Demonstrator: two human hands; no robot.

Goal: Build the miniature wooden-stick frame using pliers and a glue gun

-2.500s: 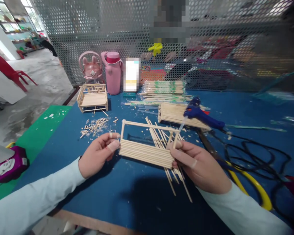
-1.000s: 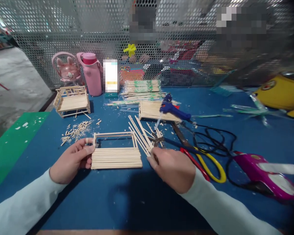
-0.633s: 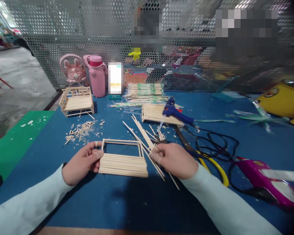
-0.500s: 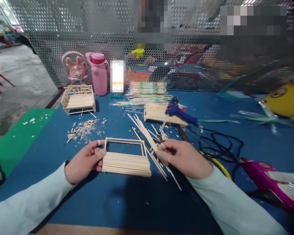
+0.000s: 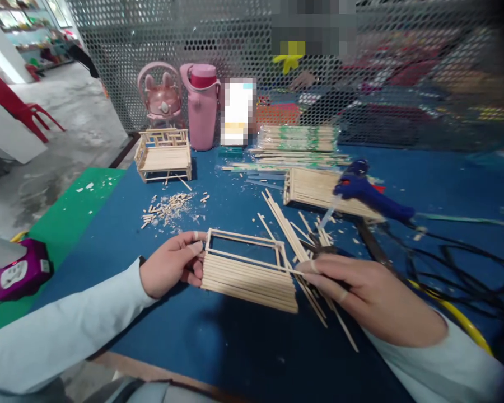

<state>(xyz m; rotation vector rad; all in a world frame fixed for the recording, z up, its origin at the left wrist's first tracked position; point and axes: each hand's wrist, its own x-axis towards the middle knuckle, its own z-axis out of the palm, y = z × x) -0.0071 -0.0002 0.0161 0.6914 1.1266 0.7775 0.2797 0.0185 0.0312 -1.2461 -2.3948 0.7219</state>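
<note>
My left hand [image 5: 172, 266] is closed on the left end of a small frame of thin wooden sticks [image 5: 250, 282]. Its lower part is covered by sticks laid side by side, while the upper part stays an open rectangle. In my right hand [image 5: 369, 294], thumb and fingers pinch the right end of a single wooden stick [image 5: 247, 261]. That stick lies across the frame, just above the covered rows. Behind and under my right hand, loose sticks [image 5: 283, 219] lie in a crossed heap, with a dark tool [image 5: 319, 246] partly hidden among them.
A blue glue gun [image 5: 373, 196] rests on another stick panel [image 5: 313, 187], its black cables [image 5: 445, 263] trailing right. A stick-built bench [image 5: 163, 159], wood scraps [image 5: 172, 210], a pink bottle [image 5: 202, 115] and packed sticks [image 5: 302, 137] stand or lie farther back. Metal mesh [image 5: 121, 50] rises behind.
My right hand has lifted one stick from the heap and brought it over the frame. My left hand still holds the frame. The camera view has turned to the left.
</note>
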